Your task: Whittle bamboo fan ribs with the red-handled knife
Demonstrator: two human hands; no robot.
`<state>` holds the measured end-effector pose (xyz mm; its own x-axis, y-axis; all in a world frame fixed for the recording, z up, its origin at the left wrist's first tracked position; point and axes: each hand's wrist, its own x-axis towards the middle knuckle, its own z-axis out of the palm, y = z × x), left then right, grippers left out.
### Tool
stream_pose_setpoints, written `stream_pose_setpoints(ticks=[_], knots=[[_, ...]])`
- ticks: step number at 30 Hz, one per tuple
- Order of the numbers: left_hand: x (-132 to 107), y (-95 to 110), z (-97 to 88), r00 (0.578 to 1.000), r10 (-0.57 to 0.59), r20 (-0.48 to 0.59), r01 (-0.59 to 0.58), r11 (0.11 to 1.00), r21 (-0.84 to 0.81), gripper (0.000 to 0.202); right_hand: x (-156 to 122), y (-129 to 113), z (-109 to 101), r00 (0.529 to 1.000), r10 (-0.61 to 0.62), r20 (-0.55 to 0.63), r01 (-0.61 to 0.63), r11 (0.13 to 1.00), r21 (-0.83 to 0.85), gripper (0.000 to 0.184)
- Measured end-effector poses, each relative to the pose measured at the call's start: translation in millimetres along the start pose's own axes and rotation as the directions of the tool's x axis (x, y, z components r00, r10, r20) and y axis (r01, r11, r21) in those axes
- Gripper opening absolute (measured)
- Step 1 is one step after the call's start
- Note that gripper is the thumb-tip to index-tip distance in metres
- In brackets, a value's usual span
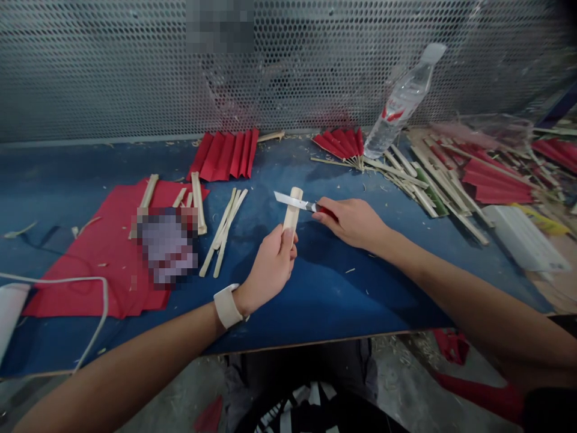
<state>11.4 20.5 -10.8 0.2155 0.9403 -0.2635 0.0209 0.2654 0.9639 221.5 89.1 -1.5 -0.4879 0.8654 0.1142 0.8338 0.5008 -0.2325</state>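
Observation:
My left hand [270, 264] is closed around the lower end of a short pale bamboo piece [293, 207], which it holds upright above the blue table [324, 288]. A white band sits on that wrist. My right hand [351, 221] grips the red handle of a knife [295, 202]. The silver blade points left and lies across the top of the bamboo piece. Both hands are over the middle of the table.
Loose bamboo strips [223, 231] lie left of my hands, beside a red sheet [103, 252]. Folded red paper [225, 155] and a small red fan [342, 144] lie at the back. A water bottle [401, 102], more sticks and fans crowd the right. A white cable [90, 313] runs at left.

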Motion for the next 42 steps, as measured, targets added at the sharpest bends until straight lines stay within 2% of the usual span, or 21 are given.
stream_pose_setpoints(ticks=[17,25,31,36,39,42], knots=[[0.3,-2.3,-1.4,1.0,0.006,0.01,-0.006,1.0,-0.018,0.034,-1.7,2.5,-4.8,1.0,-0.022,0.0,0.022,0.998,-0.062,0.052],[0.6,-4.2,-3.2,0.996,0.091,0.017,-0.092,0.992,0.085,0.037,-4.8,-1.4,-6.5,0.999,0.02,-0.029,-0.022,0.997,-0.078,0.053],[1.9,-3.2,-2.4,1.0,0.03,-0.002,-0.03,1.0,-0.002,0.035,-1.8,-3.1,2.1,0.993,0.095,-0.076,-0.104,0.987,-0.124,0.053],[5.4,-2.2,-3.4,1.0,0.028,0.001,-0.028,0.999,-0.034,0.036,2.8,-1.5,7.4,0.987,0.095,-0.127,-0.116,0.978,-0.172,0.057],[6.0,-3.2,-4.7,1.0,0.019,0.005,-0.019,0.999,-0.039,0.035,6.1,-4.0,10.6,0.989,0.101,-0.106,-0.119,0.976,-0.184,0.055],[1.1,-5.9,-4.1,1.0,0.018,0.0,-0.018,1.0,-0.005,0.036,12.3,10.3,3.0,0.976,0.168,-0.137,-0.186,0.973,-0.133,0.052]])
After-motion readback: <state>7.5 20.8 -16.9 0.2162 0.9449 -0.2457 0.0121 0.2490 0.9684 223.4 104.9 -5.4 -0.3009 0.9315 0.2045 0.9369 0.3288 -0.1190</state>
